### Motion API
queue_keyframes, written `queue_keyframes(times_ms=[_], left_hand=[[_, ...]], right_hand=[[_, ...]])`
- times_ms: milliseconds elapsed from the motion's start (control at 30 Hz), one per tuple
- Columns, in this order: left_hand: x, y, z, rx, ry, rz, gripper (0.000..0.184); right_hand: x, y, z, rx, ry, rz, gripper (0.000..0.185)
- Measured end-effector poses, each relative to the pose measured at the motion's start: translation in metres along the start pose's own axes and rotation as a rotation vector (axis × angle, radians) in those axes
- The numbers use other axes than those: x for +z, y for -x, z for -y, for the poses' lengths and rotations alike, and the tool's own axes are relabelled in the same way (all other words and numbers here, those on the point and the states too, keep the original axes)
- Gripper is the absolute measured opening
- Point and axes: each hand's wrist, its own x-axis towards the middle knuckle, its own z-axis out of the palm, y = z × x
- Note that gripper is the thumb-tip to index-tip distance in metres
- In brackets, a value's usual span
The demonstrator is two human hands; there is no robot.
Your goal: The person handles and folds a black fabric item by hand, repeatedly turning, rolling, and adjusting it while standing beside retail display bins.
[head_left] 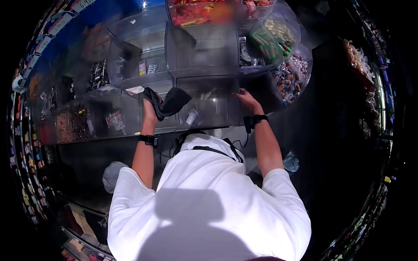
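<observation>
A dark cloth [172,103] hangs bunched from my left hand [150,108], its fingers closed on it, above the front row of clear bins. At the right edge of a clear plastic bin [213,98], my right hand [247,99] touches the wall with its fingers apart, holding nothing. Inside that bin lies a small clear scoop or piece of plastic [192,116], too small to tell which. A white label [135,90] shows just left of the cloth.
Wrapped sweets [288,80] fill a rounded bin at the right, with green packets [265,43] above. Red and yellow sweets [191,15] sit at the top. More bins with sweets [115,121] stand at the left. Plastic bags [114,176] are beside me.
</observation>
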Motion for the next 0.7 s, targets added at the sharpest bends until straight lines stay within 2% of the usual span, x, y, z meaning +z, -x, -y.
queue_keyframes(times_ms=[33, 67, 100, 133, 200, 233, 267, 333, 367, 400, 433, 467, 533, 567, 600, 667, 700], left_hand=[[-0.015, -0.007, 0.005, -0.050, 0.120, 0.035, 0.050], [0.009, 0.004, 0.003, -0.045, 0.107, -0.179, 0.052], [0.047, 0.022, -0.009, -0.150, 0.028, -0.333, 0.050], [0.046, 0.027, -0.004, -0.151, 0.026, -0.340, 0.050], [0.043, 0.037, 0.005, -0.166, -0.431, -0.432, 0.049], [0.076, 0.059, -0.011, -0.250, -0.507, -0.371, 0.048], [0.070, 0.059, -0.024, -0.564, -0.456, -0.195, 0.041], [0.100, 0.080, -0.046, -0.429, -0.652, -0.072, 0.034], [0.114, 0.086, -0.067, -0.462, -0.509, -0.058, 0.035], [0.120, 0.093, -0.083, -0.491, -0.363, -0.051, 0.036], [0.122, 0.097, -0.085, -0.368, -0.383, -0.161, 0.043], [0.110, 0.094, -0.090, -0.371, -0.362, -0.241, 0.046], [0.077, 0.080, -0.082, -0.352, -0.541, -0.385, 0.054], [0.078, 0.077, -0.073, -0.387, -0.773, -0.563, 0.065], [0.063, 0.066, -0.054, -0.316, -0.767, -0.560, 0.072], [-0.006, 0.033, -0.014, -0.317, -0.813, -0.506, 0.074], [0.015, 0.034, -0.019, -0.392, -0.794, -0.288, 0.074]], right_hand=[[-0.003, -0.005, -0.005, -0.009, -0.016, 0.016, 0.062], [-0.006, -0.011, -0.013, -0.016, -0.037, 0.033, 0.064], [-0.005, -0.012, -0.020, 0.080, -0.102, -0.014, 0.067], [-0.005, -0.008, -0.017, 0.084, -0.104, -0.008, 0.067], [-0.007, 0.001, -0.013, 0.138, -0.081, 0.050, 0.068], [-0.007, -0.003, -0.020, 0.089, -0.005, 0.066, 0.067], [-0.006, -0.009, -0.026, 0.091, -0.010, 0.064, 0.067], [-0.002, -0.020, -0.043, -0.032, 0.014, 0.121, 0.060], [-0.004, -0.004, -0.029, -0.022, -0.021, 0.132, 0.060], [-0.001, -0.018, -0.043, -0.120, 0.007, 0.124, 0.063], [0.004, -0.028, -0.060, -0.127, 0.011, 0.080, 0.064], [0.010, -0.036, -0.066, -0.141, 0.010, 0.036, 0.065], [0.015, -0.022, -0.047, -0.112, 0.090, 0.005, 0.067], [0.017, -0.020, -0.048, -0.098, 0.006, -0.007, 0.066], [0.018, -0.023, -0.046, -0.084, -0.079, -0.024, 0.066], [0.024, -0.040, -0.070, -0.120, 0.044, -0.065, 0.059], [0.024, -0.035, -0.064, -0.081, 0.051, -0.059, 0.057]])
